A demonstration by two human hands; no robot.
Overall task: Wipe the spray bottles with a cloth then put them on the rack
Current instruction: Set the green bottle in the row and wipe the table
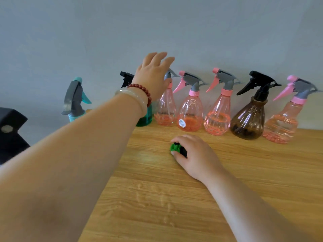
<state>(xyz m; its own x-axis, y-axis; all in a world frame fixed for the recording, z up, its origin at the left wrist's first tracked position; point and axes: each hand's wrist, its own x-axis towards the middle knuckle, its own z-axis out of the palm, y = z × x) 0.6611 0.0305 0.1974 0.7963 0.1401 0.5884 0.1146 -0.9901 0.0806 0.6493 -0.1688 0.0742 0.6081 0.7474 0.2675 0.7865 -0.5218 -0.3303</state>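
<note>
Spray bottles (pixel 190 109) line the desk (pixel 174 198) against the wall: light, thin, slippery plastic, best taken at the neck. Left hand (pixel 153 75) reaches them, fingers apart; right hand (pixel 194 154) clamps the green cloth (pixel 174 147) nearer the camera than the row.

Left hand (pixel 153 75) open above pink spray bottles (pixel 190 110); right hand (pixel 194 152) around green cloth (pixel 174 147).

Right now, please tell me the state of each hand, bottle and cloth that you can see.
Left hand: open, fingers spread, reaching over the leftmost pink bottle.
Right hand: closed on the green and black cloth, resting on the table.
Pink bottles: four, upright, partly filled.
Brown bottle: upright, a little liquid.
Green bottle: upright, mostly hidden.
Teal bottle: upright.
</note>
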